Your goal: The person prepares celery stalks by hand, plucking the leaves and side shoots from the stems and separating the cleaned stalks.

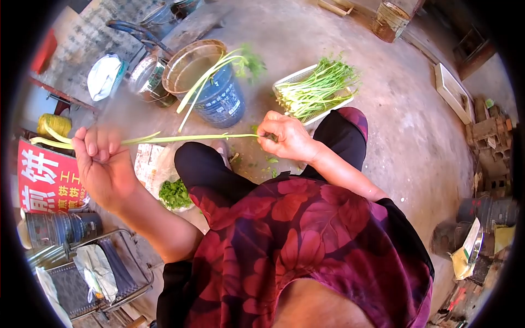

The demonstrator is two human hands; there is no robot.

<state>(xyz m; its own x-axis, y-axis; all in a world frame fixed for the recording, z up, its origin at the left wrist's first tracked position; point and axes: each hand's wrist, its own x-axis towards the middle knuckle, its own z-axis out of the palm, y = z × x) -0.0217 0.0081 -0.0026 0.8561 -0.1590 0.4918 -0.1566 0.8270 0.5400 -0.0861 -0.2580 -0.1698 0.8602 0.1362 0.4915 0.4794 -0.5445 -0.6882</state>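
Note:
A long, thin celery stalk [188, 138] stretches level between my two hands. My left hand [106, 161] is closed round its thicker end, which splits and sticks out past the fingers to the left. At the other end, my right hand [290, 135] pinches the thin tip between thumb and fingers. Beyond the stalk stands a blue bucket [221, 101] with leafy celery stalks [206, 82] lying across its rim. Right of the bucket, a white basket [295, 76] holds a heap of celery [317, 87]. Torn green leaves [175, 194] lie in a pile by my left knee.
Loose leaf bits [272, 160] are scattered on the concrete floor [407, 136] between my feet. On the left are a red sign [46, 175], a dark bucket [63, 228] and a folding chair [117, 262]. Bricks [489, 131] and a white tray [453, 93] sit at the right.

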